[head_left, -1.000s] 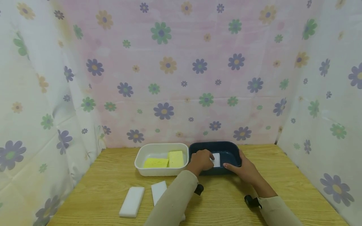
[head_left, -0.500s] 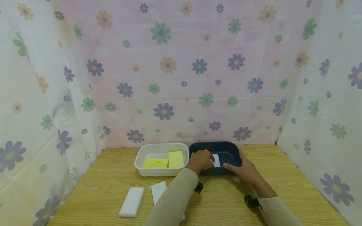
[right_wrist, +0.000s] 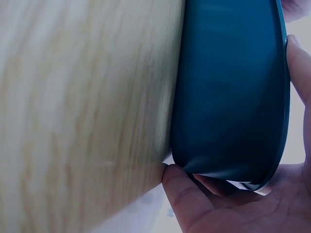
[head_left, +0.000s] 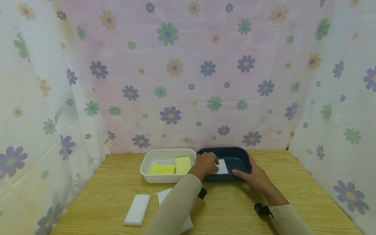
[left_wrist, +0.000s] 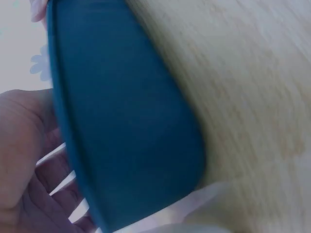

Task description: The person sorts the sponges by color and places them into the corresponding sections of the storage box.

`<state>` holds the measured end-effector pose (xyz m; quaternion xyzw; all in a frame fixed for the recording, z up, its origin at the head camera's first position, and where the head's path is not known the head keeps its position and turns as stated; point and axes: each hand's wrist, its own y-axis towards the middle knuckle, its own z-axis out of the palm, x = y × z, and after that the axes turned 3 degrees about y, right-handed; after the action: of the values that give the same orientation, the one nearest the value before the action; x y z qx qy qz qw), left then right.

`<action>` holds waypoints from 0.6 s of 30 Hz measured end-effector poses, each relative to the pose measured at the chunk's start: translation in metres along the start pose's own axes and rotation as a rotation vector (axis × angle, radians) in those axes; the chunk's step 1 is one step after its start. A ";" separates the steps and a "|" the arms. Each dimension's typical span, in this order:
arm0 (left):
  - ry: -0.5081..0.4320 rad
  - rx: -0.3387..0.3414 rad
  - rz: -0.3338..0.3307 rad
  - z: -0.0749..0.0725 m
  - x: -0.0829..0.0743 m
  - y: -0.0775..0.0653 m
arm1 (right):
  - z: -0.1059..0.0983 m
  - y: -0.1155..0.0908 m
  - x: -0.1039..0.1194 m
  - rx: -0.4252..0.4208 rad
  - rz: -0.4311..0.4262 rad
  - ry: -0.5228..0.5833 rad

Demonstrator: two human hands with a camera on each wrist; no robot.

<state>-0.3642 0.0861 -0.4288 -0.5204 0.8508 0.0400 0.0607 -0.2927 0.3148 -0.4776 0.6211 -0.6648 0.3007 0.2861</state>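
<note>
A white sponge [head_left: 223,166] lies flat inside the dark blue bin [head_left: 226,178]. My left hand [head_left: 207,163] reaches over the bin's left part, its bent fingertips right at the sponge's left edge. In the left wrist view, that hand's fingers [left_wrist: 53,174] hang loosely apart behind the bin's rim, holding nothing that shows; their tips are hidden. My right hand [head_left: 257,178] grips the bin's right end. Its thumb comes over the front rim, and its other fingers [right_wrist: 187,194] wrap the outside of the end wall.
Left of the dark bin, a white bin [head_left: 168,179] holds a flat yellow sponge [head_left: 162,169] and a second yellow sponge [head_left: 183,165] leaning up. A white sponge [head_left: 137,209] lies on the wooden table [head_left: 235,209]; more white sponge shows beside my left sleeve. Flowered cloth [head_left: 188,81] closes the back.
My left hand has shifted left and slightly up from the white sponge, so more of the sponge shows. The sponge now lies a little turned. My right hand keeps its grip on the bin.
</note>
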 end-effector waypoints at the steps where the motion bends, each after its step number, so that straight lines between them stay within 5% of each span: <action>1: 0.010 -0.010 0.010 -0.002 0.002 -0.001 | 0.000 0.000 0.000 0.004 0.003 0.002; 18: -0.200 -0.074 0.067 -0.040 0.059 -0.039 | 0.000 0.003 -0.006 0.022 -0.014 -0.005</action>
<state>-0.3585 0.0115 -0.3979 -0.4868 0.8554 0.1250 0.1249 -0.2955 0.3186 -0.4822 0.6294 -0.6579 0.3046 0.2797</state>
